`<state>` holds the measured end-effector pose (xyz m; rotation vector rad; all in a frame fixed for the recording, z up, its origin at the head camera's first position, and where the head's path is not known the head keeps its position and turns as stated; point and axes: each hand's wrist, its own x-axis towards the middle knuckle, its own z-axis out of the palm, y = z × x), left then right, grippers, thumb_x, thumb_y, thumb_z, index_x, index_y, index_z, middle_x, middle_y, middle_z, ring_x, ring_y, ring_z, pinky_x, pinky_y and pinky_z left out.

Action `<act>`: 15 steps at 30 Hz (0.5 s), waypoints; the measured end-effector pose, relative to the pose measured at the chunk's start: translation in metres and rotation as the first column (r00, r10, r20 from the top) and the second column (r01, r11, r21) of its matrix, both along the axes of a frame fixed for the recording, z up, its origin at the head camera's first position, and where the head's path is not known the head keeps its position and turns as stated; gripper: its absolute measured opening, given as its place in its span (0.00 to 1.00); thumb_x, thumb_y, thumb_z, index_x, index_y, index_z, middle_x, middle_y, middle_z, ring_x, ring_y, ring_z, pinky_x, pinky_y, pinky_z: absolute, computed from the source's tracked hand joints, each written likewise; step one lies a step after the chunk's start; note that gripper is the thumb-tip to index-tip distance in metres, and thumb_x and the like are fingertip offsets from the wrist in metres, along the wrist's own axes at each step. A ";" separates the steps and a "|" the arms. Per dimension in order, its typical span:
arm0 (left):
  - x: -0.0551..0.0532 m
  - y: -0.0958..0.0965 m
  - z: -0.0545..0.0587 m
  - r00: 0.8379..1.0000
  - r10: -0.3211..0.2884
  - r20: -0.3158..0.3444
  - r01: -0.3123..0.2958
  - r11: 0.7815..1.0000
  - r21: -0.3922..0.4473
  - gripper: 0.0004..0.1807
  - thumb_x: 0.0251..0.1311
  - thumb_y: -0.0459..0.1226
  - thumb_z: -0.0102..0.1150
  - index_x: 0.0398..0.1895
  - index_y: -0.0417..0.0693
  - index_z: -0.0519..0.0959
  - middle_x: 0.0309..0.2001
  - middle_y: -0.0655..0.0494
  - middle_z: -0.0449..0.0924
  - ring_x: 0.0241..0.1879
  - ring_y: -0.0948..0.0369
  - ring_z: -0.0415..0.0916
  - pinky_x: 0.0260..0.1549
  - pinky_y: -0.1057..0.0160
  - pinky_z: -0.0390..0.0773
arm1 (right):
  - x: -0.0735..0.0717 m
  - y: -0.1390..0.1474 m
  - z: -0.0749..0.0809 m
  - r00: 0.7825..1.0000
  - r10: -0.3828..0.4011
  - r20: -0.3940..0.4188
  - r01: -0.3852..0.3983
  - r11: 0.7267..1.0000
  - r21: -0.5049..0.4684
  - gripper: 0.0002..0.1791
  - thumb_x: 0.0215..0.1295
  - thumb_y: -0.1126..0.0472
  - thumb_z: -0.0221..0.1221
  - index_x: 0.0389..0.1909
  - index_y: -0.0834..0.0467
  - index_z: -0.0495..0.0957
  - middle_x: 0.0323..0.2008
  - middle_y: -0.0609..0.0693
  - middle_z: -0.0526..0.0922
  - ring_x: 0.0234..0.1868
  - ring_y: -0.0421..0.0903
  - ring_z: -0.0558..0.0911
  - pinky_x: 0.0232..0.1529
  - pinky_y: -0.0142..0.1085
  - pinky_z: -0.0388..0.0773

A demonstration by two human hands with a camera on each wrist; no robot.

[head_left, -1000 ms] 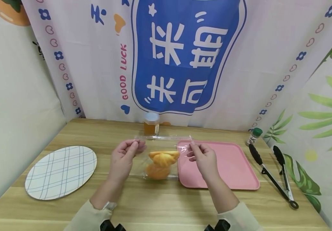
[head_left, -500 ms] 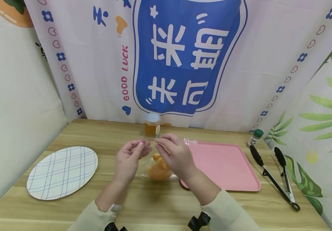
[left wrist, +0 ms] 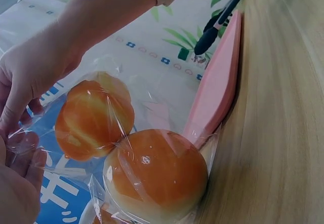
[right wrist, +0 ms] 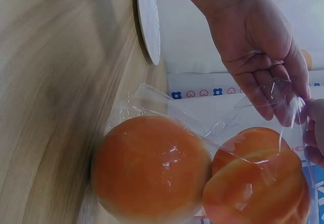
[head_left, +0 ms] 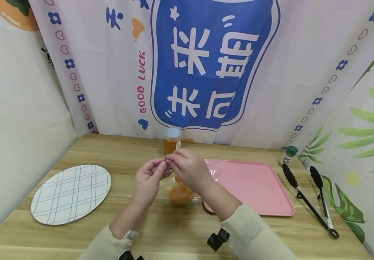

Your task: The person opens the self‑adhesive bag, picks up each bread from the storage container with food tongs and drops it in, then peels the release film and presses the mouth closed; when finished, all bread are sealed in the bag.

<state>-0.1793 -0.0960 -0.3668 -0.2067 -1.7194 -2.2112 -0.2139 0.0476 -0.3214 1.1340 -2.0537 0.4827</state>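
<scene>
A clear plastic bag (right wrist: pixel 162 100) hangs upright over the table, between my hands. Inside it are a smooth round bun (left wrist: pixel 157 171) low down and a ridged bun (left wrist: pixel 93 117) above, both golden brown. My left hand (head_left: pixel 147 184) pinches the bag's top left corner between thumb and fingers. Right beside it, my right hand (head_left: pixel 190 171) pinches the same top edge, fingertips close to the left thumb. In the head view the right hand covers part of the ridged bun. The bag's free upper right corner reaches over the pink tray (head_left: pixel 255 191).
Behind the hands stands a jar (head_left: pixel 172 144) of amber contents with a pale lid. A white plate (head_left: pixel 71 195) with blue grid lines lies at left. On the right are black-handled tongs (head_left: pixel 312 206) and a green-capped shaker (head_left: pixel 289 155). A printed cloth hangs behind the table.
My right hand has left the bag's top right corner and moved left along the top edge to meet the left hand. The left hand keeps its hold, shifting slightly right.
</scene>
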 end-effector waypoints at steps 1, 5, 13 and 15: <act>0.000 0.000 0.000 1.000 0.002 0.002 -0.002 1.000 -0.004 0.07 0.68 0.27 0.52 0.44 0.32 0.77 0.31 0.70 0.86 0.34 0.71 0.84 0.37 0.69 0.85 | 0.000 0.000 0.000 1.000 0.002 -0.011 -0.002 1.000 0.007 0.05 0.62 0.62 0.65 0.38 0.58 0.86 0.34 0.48 0.84 0.38 0.43 0.83 0.43 0.30 0.83; 0.000 0.001 0.000 1.000 0.008 0.006 -0.008 1.000 -0.015 0.07 0.68 0.26 0.52 0.43 0.29 0.77 0.28 0.69 0.85 0.31 0.70 0.83 0.35 0.70 0.84 | -0.002 0.000 -0.001 0.999 0.008 -0.053 -0.007 1.000 0.029 0.04 0.62 0.63 0.65 0.36 0.57 0.85 0.34 0.48 0.84 0.37 0.43 0.83 0.40 0.29 0.83; 0.000 0.002 0.002 0.999 0.004 0.032 -0.003 1.000 -0.030 0.08 0.67 0.27 0.53 0.44 0.28 0.77 0.30 0.69 0.84 0.30 0.70 0.81 0.35 0.71 0.84 | -0.001 -0.001 0.000 0.999 -0.012 0.032 0.012 1.000 0.003 0.02 0.64 0.64 0.62 0.34 0.58 0.82 0.34 0.48 0.83 0.35 0.43 0.82 0.37 0.30 0.82; 0.000 0.002 0.003 0.999 0.007 0.038 -0.005 0.999 -0.040 0.08 0.67 0.27 0.53 0.45 0.27 0.77 0.29 0.70 0.84 0.30 0.70 0.81 0.35 0.71 0.83 | -0.001 -0.001 0.001 0.994 -0.020 0.109 0.022 1.000 -0.017 0.02 0.64 0.64 0.61 0.34 0.58 0.82 0.34 0.49 0.82 0.35 0.43 0.82 0.37 0.31 0.82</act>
